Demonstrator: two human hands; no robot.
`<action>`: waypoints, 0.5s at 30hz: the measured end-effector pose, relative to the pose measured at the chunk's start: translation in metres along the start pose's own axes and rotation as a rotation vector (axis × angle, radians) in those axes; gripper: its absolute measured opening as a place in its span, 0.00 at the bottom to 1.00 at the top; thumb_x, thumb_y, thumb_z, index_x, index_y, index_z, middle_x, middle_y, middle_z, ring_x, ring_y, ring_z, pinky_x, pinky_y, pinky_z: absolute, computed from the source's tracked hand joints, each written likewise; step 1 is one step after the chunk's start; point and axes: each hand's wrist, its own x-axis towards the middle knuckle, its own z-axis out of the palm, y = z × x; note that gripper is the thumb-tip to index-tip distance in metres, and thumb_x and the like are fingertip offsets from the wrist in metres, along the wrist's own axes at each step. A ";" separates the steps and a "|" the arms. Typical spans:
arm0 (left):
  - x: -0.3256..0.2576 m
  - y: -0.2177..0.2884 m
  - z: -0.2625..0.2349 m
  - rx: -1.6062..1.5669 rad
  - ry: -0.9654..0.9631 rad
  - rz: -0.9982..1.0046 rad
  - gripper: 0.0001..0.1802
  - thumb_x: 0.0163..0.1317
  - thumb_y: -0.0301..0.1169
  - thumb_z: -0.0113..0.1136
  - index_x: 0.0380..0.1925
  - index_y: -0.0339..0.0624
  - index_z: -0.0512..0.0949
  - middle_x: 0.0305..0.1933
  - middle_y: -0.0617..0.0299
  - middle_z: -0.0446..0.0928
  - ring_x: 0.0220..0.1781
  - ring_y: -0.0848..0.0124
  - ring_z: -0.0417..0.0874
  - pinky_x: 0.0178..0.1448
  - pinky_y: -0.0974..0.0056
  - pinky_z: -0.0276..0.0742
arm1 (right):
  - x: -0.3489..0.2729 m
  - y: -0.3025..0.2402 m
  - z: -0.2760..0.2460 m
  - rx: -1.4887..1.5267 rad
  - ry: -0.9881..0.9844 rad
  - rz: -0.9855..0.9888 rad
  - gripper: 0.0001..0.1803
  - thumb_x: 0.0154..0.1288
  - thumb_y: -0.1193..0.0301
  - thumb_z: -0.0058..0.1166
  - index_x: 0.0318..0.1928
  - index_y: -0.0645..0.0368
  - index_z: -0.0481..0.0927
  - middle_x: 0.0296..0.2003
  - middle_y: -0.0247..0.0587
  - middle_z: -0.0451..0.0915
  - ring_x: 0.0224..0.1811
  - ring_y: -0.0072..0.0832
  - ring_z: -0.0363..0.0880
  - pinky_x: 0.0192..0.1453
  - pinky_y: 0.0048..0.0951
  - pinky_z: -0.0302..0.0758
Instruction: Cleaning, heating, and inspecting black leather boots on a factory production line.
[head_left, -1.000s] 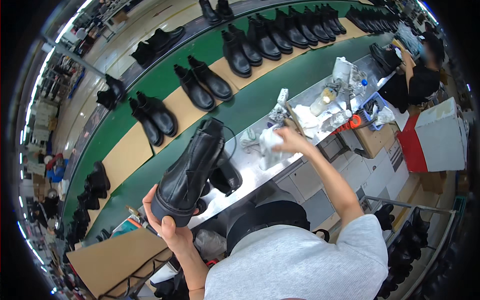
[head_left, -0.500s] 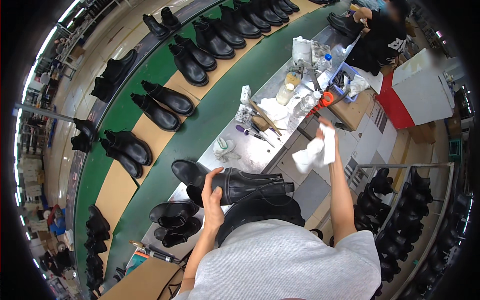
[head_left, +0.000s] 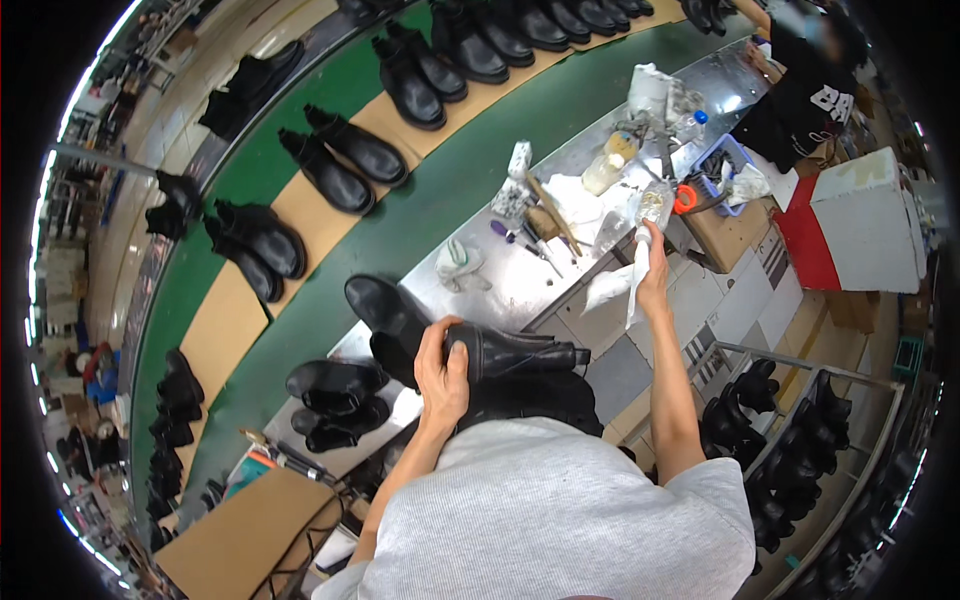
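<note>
My left hand (head_left: 442, 372) is wrapped round a black leather boot (head_left: 520, 355) near my lap, its shaft pointing right. Just beyond that hand, at the bench edge, is another black boot shape (head_left: 378, 305); where the two meet is hidden. Out to the right, my right hand (head_left: 652, 270) is closed on a white cloth (head_left: 615, 287) that hangs from the fingers. A clear plastic bottle (head_left: 656, 203) is right at those fingertips, tilted with its white neck toward the hand. Whether the fingers also grip the bottle, I cannot tell.
Black boots (head_left: 340, 165) stand in pairs along brown paper on the curved green belt (head_left: 440, 190). The metal bench (head_left: 520, 290) carries a crumpled cloth (head_left: 462, 265), a purple-handled screwdriver (head_left: 505, 232), brushes and a yellowish bottle (head_left: 605, 165). A boot rack (head_left: 800, 360) stands right; a co-worker (head_left: 800, 90) sits beyond.
My right hand has brought the cloth up to the clear bottle, which now tilts toward it. The left hand keeps its hold on the boot. The whole view has shifted a little.
</note>
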 end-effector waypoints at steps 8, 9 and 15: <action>0.008 0.011 -0.001 0.031 0.035 0.089 0.20 0.56 0.40 0.49 0.42 0.36 0.74 0.34 0.50 0.72 0.35 0.56 0.75 0.41 0.62 0.69 | 0.029 -0.012 0.010 -0.093 -0.056 -0.137 0.24 0.60 0.77 0.44 0.59 0.60 0.66 0.44 0.42 0.74 0.41 0.29 0.75 0.46 0.27 0.72; 0.009 0.013 0.000 0.016 0.025 0.110 0.20 0.55 0.40 0.49 0.42 0.36 0.74 0.34 0.50 0.72 0.34 0.56 0.75 0.41 0.62 0.69 | 0.054 -0.002 0.001 0.353 -0.089 0.086 0.22 0.63 0.72 0.47 0.59 0.55 0.68 0.35 0.32 0.75 0.29 0.15 0.71 0.31 0.19 0.69; 0.010 0.001 -0.005 -0.023 0.002 0.071 0.20 0.52 0.39 0.52 0.40 0.36 0.76 0.28 0.54 0.70 0.26 0.63 0.70 0.33 0.65 0.66 | 0.092 -0.080 -0.022 -0.152 -0.388 0.139 0.31 0.59 0.62 0.52 0.62 0.58 0.64 0.29 0.40 0.75 0.29 0.26 0.75 0.35 0.24 0.73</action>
